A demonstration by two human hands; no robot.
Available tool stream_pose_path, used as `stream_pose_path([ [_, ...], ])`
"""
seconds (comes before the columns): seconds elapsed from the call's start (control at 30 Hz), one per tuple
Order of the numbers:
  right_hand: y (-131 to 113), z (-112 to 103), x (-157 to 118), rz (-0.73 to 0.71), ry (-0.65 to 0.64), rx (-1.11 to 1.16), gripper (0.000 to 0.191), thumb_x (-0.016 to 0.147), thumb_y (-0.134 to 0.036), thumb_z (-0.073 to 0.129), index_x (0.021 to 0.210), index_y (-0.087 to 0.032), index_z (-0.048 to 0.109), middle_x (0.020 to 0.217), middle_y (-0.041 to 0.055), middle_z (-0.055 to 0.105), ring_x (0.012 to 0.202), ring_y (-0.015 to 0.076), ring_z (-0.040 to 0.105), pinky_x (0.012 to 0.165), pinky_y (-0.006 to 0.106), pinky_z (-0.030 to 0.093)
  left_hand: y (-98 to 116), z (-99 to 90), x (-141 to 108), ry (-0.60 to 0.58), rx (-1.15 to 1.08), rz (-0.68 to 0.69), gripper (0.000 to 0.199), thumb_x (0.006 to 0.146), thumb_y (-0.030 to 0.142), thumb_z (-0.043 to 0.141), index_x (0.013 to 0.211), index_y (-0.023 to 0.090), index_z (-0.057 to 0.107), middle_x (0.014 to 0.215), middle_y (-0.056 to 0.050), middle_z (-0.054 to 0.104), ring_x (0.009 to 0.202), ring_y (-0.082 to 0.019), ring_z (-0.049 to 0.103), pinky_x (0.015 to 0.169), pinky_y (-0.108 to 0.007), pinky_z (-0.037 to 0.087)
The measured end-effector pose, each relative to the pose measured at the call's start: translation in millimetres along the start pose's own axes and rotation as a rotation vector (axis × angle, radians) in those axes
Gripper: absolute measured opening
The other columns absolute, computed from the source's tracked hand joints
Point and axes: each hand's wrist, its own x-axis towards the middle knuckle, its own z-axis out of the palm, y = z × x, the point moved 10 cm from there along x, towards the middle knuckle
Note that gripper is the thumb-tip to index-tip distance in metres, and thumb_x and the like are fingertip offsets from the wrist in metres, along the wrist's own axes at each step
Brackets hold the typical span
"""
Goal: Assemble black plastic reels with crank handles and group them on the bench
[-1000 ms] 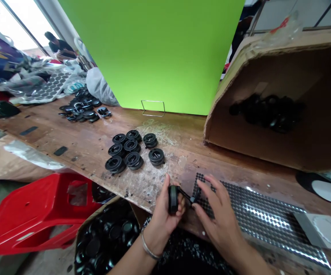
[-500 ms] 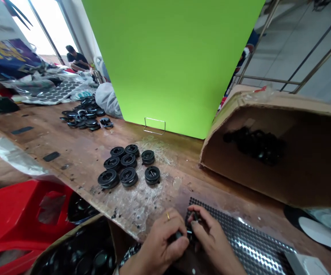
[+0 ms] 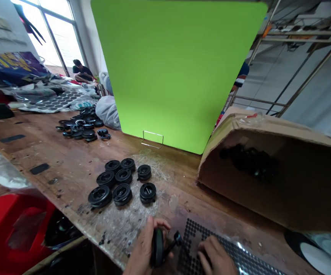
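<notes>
My left hand (image 3: 144, 244) is wrapped round a black round part with a short arm (image 3: 157, 247), held on edge at the bottom of the view. The arm ends in a small knob that points right. My right hand (image 3: 217, 255) rests on a sheet of small black dots (image 3: 234, 248), fingers curled and their tips at the sheet. Whatever may be between those fingertips is hidden. Some dots are gone from the sheet's left part. Left of the hands, several black round parts (image 3: 123, 175) lie together on the wooden table (image 3: 179, 217).
A cardboard box (image 3: 268, 206) on its side, with dark parts inside, stands at the right. A green board (image 3: 171, 76) rises behind the table. More black parts (image 3: 85, 124) are heaped at the back left. A red plastic stool (image 3: 10, 229) is at the lower left.
My hands, close together before, are now apart. The left has turned the round part on edge and moved left; the right has moved right onto the sheet. The view has tilted up.
</notes>
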Motion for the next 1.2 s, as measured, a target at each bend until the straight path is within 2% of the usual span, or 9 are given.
stream_pose_path([
  [0.03, -4, -3, 1, -0.016, -0.034, 0.026, 0.019, 0.093, -0.020, 0.046, 0.082, -0.023, 0.060, 0.078, 0.0018, 0.062, 0.068, 0.0139, 0.064, 0.064, 0.021, 0.052, -2, 2.9, 0, -0.027, 0.005, -0.010, 0.061, 0.075, 0.077, 0.052, 0.079, 0.017, 0.064, 0.061, 0.002, 0.041, 0.059, -0.013, 0.038, 0.057, -0.030, 0.051],
  [0.13, 4, -26, 5, 0.100, -0.034, 0.069, 0.019, 0.095, -0.021, 0.046, 0.084, -0.022, 0.060, 0.080, 0.0026, 0.062, 0.073, 0.0155, 0.064, 0.068, 0.024, 0.052, -8, 8.3, -2, -0.082, 0.034, -0.050, 0.056, 0.079, 0.072, 0.052, 0.070, 0.017, 0.057, 0.057, 0.002, 0.041, 0.056, -0.013, 0.038, 0.055, -0.030, 0.051],
  [0.23, 8, -34, 6, 0.144, -0.085, 0.080, 0.014, 0.094, -0.021, 0.048, 0.085, -0.021, 0.060, 0.083, 0.0030, 0.062, 0.076, 0.0169, 0.063, 0.069, 0.027, 0.051, -10, 0.3, 0, -0.006, 0.049, -0.058, 0.051, 0.080, 0.067, 0.056, 0.066, 0.018, 0.054, 0.055, 0.002, 0.041, 0.052, -0.011, 0.038, 0.051, -0.025, 0.046],
  [0.4, -7, -25, 4, 0.088, -0.148, 0.075, 0.015, 0.091, -0.016, 0.049, 0.083, -0.021, 0.060, 0.084, 0.0033, 0.061, 0.080, 0.0167, 0.061, 0.070, 0.027, 0.050, -2, -7.4, 5, 0.101, 0.111, 0.044, 0.043, 0.080, 0.056, 0.062, 0.063, 0.016, 0.058, 0.052, 0.002, 0.047, 0.049, -0.009, 0.042, 0.050, -0.019, 0.037],
  [0.6, -27, -14, 10, -0.010, -0.165, -0.118, 0.019, 0.087, -0.010, 0.050, 0.074, -0.022, 0.058, 0.079, 0.0022, 0.059, 0.078, 0.0179, 0.058, 0.067, 0.028, 0.046, -5, -2.0, 5, 0.170, 0.055, 0.020, 0.041, 0.078, 0.052, 0.063, 0.059, 0.016, 0.057, 0.052, 0.002, 0.050, 0.046, -0.010, 0.045, 0.058, -0.023, 0.043],
  [0.8, -24, -4, 15, 0.012, -0.258, -0.247, 0.017, 0.074, -0.004, 0.054, 0.073, -0.021, 0.055, 0.080, 0.0026, 0.059, 0.077, 0.0195, 0.056, 0.065, 0.029, 0.043, -6, -4.6, 4, 0.217, 0.073, 0.065, 0.039, 0.082, 0.051, 0.058, 0.061, 0.018, 0.053, 0.056, 0.002, 0.051, 0.053, -0.012, 0.048, 0.062, -0.024, 0.043],
  [1.0, -24, -8, 10, -0.026, -0.188, -0.211, 0.016, 0.076, -0.005, 0.051, 0.072, -0.021, 0.050, 0.077, 0.0025, 0.056, 0.075, 0.0185, 0.053, 0.065, 0.029, 0.041, -5, -9.9, 2, 0.270, 0.120, 0.100, 0.039, 0.081, 0.050, 0.057, 0.058, 0.019, 0.051, 0.052, 0.002, 0.047, 0.050, -0.012, 0.042, 0.052, -0.023, 0.035],
  [1.1, -30, -28, 12, -0.005, -0.087, -0.052, 0.015, 0.083, -0.008, 0.050, 0.075, -0.021, 0.047, 0.076, 0.0012, 0.053, 0.075, 0.0172, 0.050, 0.069, 0.030, 0.041, -5, -8.6, -1, 0.285, 0.079, 0.109, 0.037, 0.079, 0.049, 0.058, 0.059, 0.019, 0.051, 0.053, 0.003, 0.046, 0.050, -0.011, 0.039, 0.050, -0.022, 0.033],
  [1.2, -52, -53, 19, -0.052, 0.035, 0.120, 0.012, 0.088, -0.010, 0.051, 0.081, -0.020, 0.049, 0.085, 0.0027, 0.053, 0.085, 0.0174, 0.050, 0.076, 0.031, 0.043, -8, -6.1, -4, 0.296, 0.081, 0.095, 0.034, 0.078, 0.046, 0.058, 0.060, 0.018, 0.052, 0.053, 0.003, 0.045, 0.049, -0.010, 0.038, 0.050, -0.022, 0.033],
])
